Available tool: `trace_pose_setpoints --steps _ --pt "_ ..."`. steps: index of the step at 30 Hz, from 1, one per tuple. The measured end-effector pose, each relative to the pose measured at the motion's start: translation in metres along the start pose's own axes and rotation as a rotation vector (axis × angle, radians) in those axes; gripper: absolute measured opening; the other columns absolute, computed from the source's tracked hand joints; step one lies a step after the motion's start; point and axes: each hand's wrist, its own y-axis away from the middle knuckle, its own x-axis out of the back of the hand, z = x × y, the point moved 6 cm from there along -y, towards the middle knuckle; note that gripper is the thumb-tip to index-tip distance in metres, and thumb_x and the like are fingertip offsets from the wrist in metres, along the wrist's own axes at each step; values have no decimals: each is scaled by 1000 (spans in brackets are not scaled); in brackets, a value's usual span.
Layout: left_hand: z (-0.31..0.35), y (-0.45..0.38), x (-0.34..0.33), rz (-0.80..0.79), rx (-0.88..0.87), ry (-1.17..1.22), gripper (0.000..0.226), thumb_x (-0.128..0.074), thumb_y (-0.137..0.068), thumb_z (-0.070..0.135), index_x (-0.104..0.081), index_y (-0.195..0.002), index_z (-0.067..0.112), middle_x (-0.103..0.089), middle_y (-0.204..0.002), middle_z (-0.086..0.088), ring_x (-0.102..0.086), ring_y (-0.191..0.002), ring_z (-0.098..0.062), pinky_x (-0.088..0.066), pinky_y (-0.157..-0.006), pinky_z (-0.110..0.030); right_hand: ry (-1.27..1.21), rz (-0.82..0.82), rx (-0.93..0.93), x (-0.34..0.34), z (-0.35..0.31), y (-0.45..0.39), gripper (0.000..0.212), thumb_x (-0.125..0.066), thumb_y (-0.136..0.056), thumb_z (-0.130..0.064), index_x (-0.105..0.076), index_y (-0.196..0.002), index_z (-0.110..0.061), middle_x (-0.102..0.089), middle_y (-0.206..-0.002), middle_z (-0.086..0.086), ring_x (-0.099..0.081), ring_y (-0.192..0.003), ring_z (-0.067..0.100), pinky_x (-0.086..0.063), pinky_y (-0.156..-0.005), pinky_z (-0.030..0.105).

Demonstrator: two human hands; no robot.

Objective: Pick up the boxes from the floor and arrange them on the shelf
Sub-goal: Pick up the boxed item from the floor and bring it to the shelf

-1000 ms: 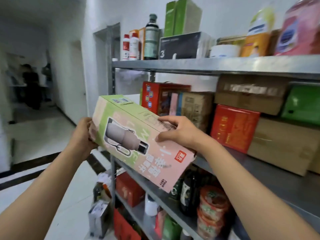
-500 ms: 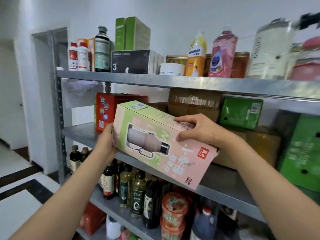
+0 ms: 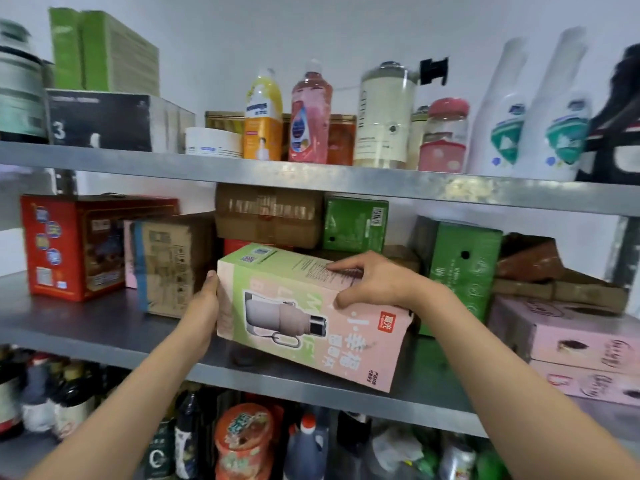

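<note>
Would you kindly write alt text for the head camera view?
Both hands, left hand and right hand, hold a pink and green box tilted over the middle shelf, between a brown carton and a green box. Bottles line the shelf above.

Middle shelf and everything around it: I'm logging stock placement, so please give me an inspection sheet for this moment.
Surface: grey metal middle shelf, bare patch at front left.
Job's things: pink-and-green bottle box, tilted, its lower right corner near the shelf's front edge.
Clutter: red carton, worn cardboard box, green cartons, pink boxes stacked at right.
Hands: left hand on the box's left end; right hand gripping its top edge.
Cables: nothing seen.
Surroundings: detergent bottles on the shelf above; dark bottles and red-lidded tubs below; white wall behind.
</note>
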Motion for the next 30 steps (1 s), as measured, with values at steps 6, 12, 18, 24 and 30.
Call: trace_pose_setpoints --steps 6,12,18,24,30 --pt "-35 19 -54 -162 54 -63 57 -41 -88 69 -57 -117 22 -64 -113 -11 -60 -106 -33 -49 -91 -47 113 8 -70 -6 45 8 62 -72 -74 -27 -58 -135 -24 -56 -137 -12 -54 -120 6 -43 -99 21" --pt "-42 32 -101 -261 -133 -432 62 -58 -82 64 -53 -118 14 -58 -116 -1 -56 -104 -24 -44 -89 -36 239 167 -106 -2 79 24 64 -70 -76 -27 -52 -137 -29 -56 -138 -10 -55 -120 16 -47 -97 28" --pt "-51 44 -138 -346 -276 -471 37 -71 -84 35 -57 -111 14 -67 -107 -1 -63 -96 -21 -50 -85 -34 343 264 -144 6 112 37 69 -70 -73 -28 -48 -138 -32 -52 -141 -7 -49 -126 21 -38 -104 30" --pt "-63 41 -172 -376 -289 -501 66 -70 -69 60 -59 -110 9 -69 -104 -7 -66 -93 -23 -54 -86 -46 444 270 -155 12 146 43 88 -75 -71 -37 -34 -149 -31 -33 -156 1 -27 -143 17 -11 -115 31" --pt "-76 25 -188 -424 -287 -578 87 -63 -57 79 -56 -112 12 -63 -113 -8 -64 -95 -22 -54 -86 -41 413 297 -146 19 164 34 92 -75 -63 -36 -37 -147 -32 -38 -153 -2 -31 -140 18 -16 -112 31"
